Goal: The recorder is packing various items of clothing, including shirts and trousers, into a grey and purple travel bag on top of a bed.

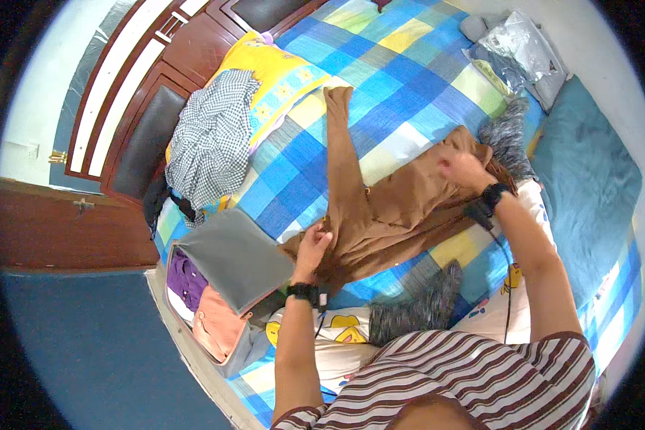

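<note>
A brown long-sleeved garment (403,193) lies spread in front of me on a bed with a checked cover (403,80). One of its sleeves stretches away from me. My left hand (313,243) pinches the brown cloth near its left end, thumb against fingers. My right hand (459,169) is over the far right part of the garment, slightly blurred; whether its fingers grip the cloth is unclear. Both wrists wear black bands with cables. At the lower left, a grey fabric storage box (231,363) holds purple (187,279) and peach (217,322) folded clothes, its grey lid (242,258) raised.
A black-and-white checked cloth (215,134) lies against a yellow pillow (279,80) by the headboard (145,140). Plastic-wrapped items (516,48) and a teal cushion or folded cloth (586,183) are on the right. My legs, in patterned trousers and grey socks (416,312), rest on the bed.
</note>
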